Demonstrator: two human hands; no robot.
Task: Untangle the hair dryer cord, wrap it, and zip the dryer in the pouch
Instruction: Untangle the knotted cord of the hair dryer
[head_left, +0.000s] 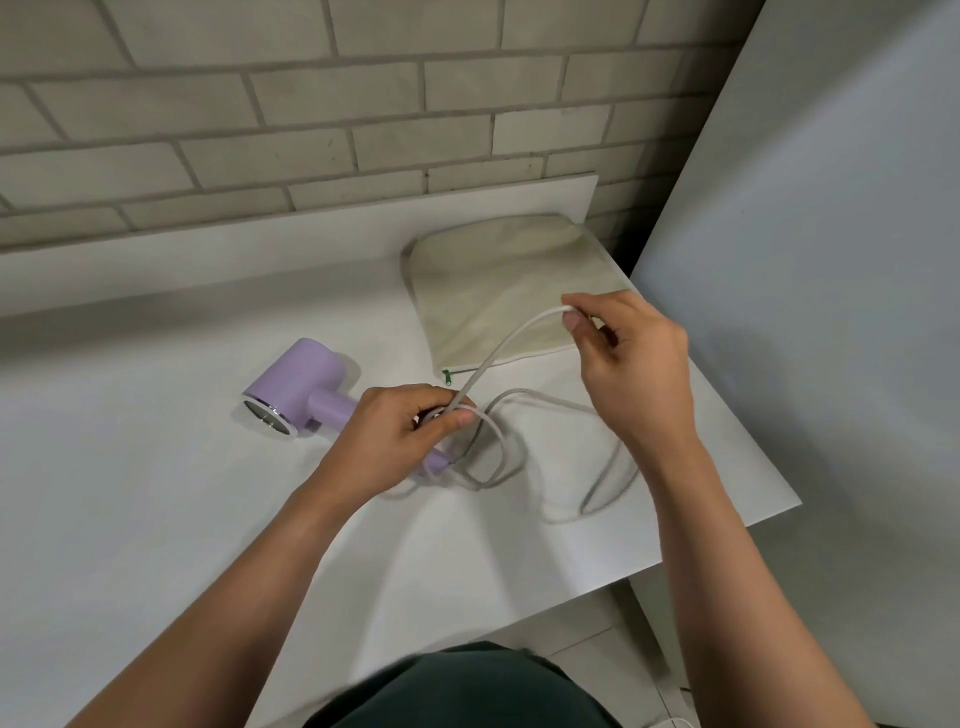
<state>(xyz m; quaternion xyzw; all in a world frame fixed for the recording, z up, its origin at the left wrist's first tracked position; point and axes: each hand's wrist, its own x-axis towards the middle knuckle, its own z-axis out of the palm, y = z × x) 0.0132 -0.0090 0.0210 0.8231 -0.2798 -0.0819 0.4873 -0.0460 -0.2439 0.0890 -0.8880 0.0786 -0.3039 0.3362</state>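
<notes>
left hand (402, 434): my fingers curled round cord (498, 348) loops beside the dryer (298, 387) handle.
right hand (631, 364): raised at 2 o'clock from my left, pinching cord over pouch (498, 280).
hands: apart.

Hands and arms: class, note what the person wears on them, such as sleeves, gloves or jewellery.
Both arms are bare, with no sleeve in view. The left hand and right hand show no glove, ring, watch or wristband. A dark green garment shows below.

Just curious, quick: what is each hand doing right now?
Left hand: grips the cord by the hair dryer.
Right hand: pinches the cord near the pouch.
</notes>
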